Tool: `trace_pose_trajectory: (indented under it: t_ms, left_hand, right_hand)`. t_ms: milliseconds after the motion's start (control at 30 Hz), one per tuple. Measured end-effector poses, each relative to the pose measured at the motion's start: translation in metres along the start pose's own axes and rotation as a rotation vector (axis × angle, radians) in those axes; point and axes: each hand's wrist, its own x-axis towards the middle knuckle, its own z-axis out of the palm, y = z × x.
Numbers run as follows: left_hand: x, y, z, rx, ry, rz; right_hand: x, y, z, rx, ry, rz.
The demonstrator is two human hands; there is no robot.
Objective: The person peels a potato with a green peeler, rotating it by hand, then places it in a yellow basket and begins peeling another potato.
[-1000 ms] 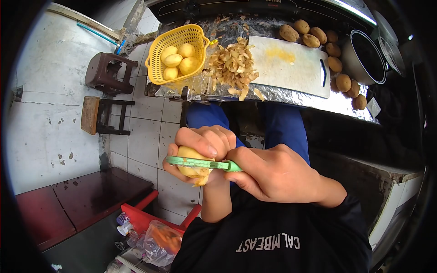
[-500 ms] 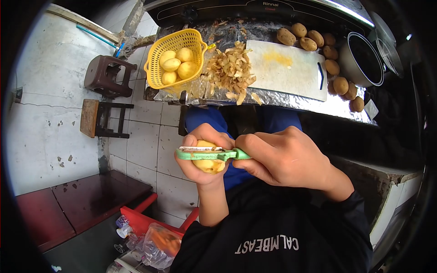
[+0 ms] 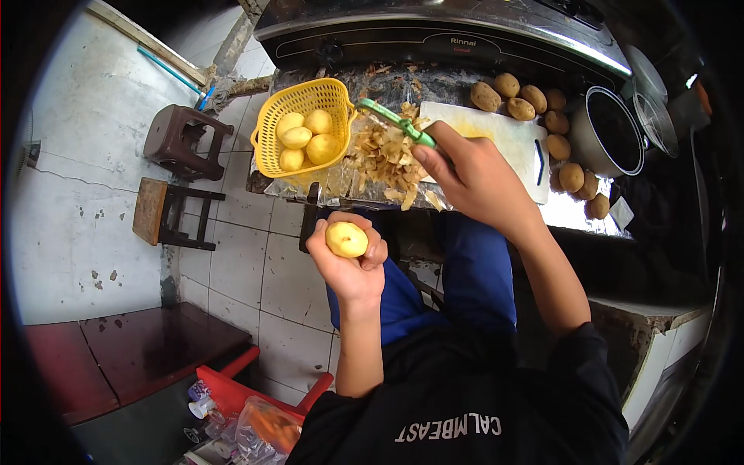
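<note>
A pale yellow peeled potato (image 3: 346, 239) sits in my left hand (image 3: 350, 271), its fingers wrapped round it, in front of the counter. My right hand (image 3: 480, 174) grips the handle of a green peeler (image 3: 395, 120) and holds it above the heap of potato peels (image 3: 384, 160). Beyond my left hand, a yellow plastic basket (image 3: 267, 164) contains several peeled potatoes (image 3: 322, 148). A white cutting board (image 3: 508, 147) lies partly hidden behind my right hand.
Several unpeeled potatoes (image 3: 571, 177) lie along the board's right side, beside a metal pot (image 3: 595, 124). A black stove (image 3: 387, 46) stands at the back. On the left floor are a brown plastic stool (image 3: 180, 143) and a wooden stool (image 3: 149, 211).
My right hand has lifted the peeler off the potato and carried it forward over the peels. My left hand still holds the potato, now farther forward.
</note>
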Motion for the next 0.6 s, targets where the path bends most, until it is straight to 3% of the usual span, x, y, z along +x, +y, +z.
trace_pose_trajectory:
  t_ms: [67, 200, 367, 433, 467, 500, 567, 600]
  left_hand:
    - [0.001, -0.001, -0.007, -0.043, 0.123, 0.024]
    - [0.003, 0.003, -0.012, -0.025, 0.162, 0.057]
    - [0.005, 0.006, -0.017, -0.005, 0.171, 0.092]
    - [0.003, 0.007, -0.018, 0.006, 0.150, 0.093]
    - [0.002, 0.008, -0.019, 0.018, 0.137, 0.099]
    - [-0.001, 0.009, -0.019, 0.013, 0.150, 0.108]
    - [-0.004, 0.014, -0.014, 0.013, 0.135, 0.060]
    - [-0.006, 0.016, -0.013, 0.034, 0.122, 0.074]
  right_hand:
    - [0.021, 0.032, 0.018, -0.074, 0.014, -0.012]
    - [0.031, 0.056, 0.042, -0.255, 0.033, -0.007]
    - [0.030, 0.060, 0.035, -0.180, 0.047, 0.034]
    - [0.032, 0.050, 0.030, -0.114, 0.151, 0.006]
    - [0.029, 0.041, 0.026, -0.046, 0.141, 0.097]
    - [0.023, 0.027, 0.019, -0.043, 0.127, 0.088]
    - [0.006, -0.003, 0.006, 0.211, -0.216, 0.154]
    - [-0.006, -0.018, 0.005, 0.177, -0.226, 0.070]
